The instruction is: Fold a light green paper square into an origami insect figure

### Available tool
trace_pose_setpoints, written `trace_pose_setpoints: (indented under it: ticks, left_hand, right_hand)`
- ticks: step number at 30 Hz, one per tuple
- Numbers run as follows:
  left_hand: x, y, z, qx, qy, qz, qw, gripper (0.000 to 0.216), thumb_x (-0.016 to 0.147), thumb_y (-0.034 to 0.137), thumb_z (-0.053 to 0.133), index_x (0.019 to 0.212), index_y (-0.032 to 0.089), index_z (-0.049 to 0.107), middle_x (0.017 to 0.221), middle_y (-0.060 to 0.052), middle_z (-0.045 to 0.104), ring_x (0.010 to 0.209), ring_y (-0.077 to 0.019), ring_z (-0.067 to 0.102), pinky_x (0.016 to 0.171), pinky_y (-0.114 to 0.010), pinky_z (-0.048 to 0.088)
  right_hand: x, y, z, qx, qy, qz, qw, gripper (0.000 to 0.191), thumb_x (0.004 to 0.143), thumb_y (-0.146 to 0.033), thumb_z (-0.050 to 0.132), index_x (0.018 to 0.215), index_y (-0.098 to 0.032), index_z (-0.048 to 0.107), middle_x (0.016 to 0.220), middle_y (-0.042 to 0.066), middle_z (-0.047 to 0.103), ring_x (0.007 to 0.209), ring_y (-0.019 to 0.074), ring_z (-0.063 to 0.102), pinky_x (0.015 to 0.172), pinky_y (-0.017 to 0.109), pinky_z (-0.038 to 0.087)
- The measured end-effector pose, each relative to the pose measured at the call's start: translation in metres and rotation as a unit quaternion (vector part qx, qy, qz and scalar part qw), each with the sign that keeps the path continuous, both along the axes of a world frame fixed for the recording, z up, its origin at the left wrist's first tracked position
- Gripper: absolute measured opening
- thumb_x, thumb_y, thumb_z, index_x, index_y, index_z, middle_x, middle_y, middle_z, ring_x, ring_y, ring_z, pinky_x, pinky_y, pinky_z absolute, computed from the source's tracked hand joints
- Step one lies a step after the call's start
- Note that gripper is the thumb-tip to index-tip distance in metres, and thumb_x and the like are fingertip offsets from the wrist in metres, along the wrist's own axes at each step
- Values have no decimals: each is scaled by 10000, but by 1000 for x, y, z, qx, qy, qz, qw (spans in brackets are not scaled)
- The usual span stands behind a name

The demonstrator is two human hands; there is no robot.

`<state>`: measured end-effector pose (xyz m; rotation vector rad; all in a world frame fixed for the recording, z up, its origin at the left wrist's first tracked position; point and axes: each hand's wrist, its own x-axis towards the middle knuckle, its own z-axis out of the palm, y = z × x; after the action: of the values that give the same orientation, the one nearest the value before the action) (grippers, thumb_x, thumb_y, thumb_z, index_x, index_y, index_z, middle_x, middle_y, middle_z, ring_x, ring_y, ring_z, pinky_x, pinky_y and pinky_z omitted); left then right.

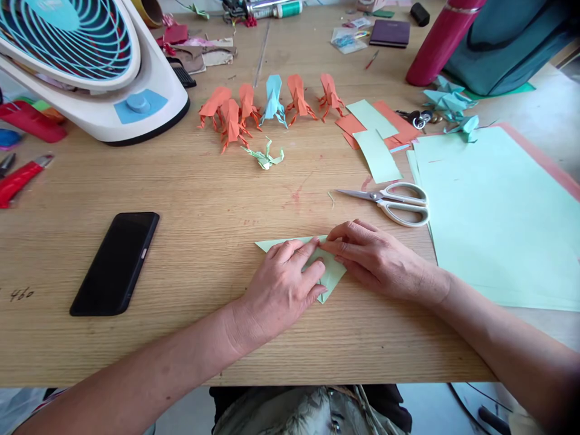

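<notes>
A folded piece of pale green paper (335,279) lies near the front of the wooden table, one pointed corner to the left and another toward me. Over its left part rests my left hand (290,278), fingers spread and pressing it to the tabletop. My right hand (374,257) has its thumb and fingertips pinched on the paper's upper right edge. Both hands hide much of the folds. Just beyond my right hand, scissors (403,202) with white handles lie with their tip to the left.
Behind stand several orange folded-paper animals (296,96), a blue one (273,99) and a small green one (265,156). Green sheets (502,223) lie at right, a phone (115,264) at left. A fan (136,103) and a red bottle (444,42) stand farther back.
</notes>
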<state>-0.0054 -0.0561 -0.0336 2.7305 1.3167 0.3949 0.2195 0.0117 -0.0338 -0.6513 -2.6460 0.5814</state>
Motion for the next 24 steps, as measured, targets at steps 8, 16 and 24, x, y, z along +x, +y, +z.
trace_pose_setpoints:
  ticks: [8,16,24]
  left_hand:
    - [1,0,0,3,3,1,1000,215,898,306,698,1025,136,664,1383,-142,617,1157,-311,580,958,-469,524]
    - [2,-3,-3,16,36,16,999,221,919,353,675,1047,175,654,1429,-106,594,1190,-321,578,945,-494,486]
    - [2,-3,-2,16,45,19,999,234,928,361,664,1077,181,656,1448,-99,581,1189,-317,582,959,-484,464]
  right_hand:
    - [4,6,-2,-29,10,19,999,391,996,-128,431,1342,-192,603,1167,135,594,1056,228,594,937,409,515]
    - [6,7,1,-39,10,31,999,380,972,-99,462,1292,-199,641,1152,132,593,1042,220,597,895,379,527]
    - [15,12,0,-55,22,72,996,333,987,-116,471,1261,-175,651,1242,150,609,1165,229,592,977,387,520]
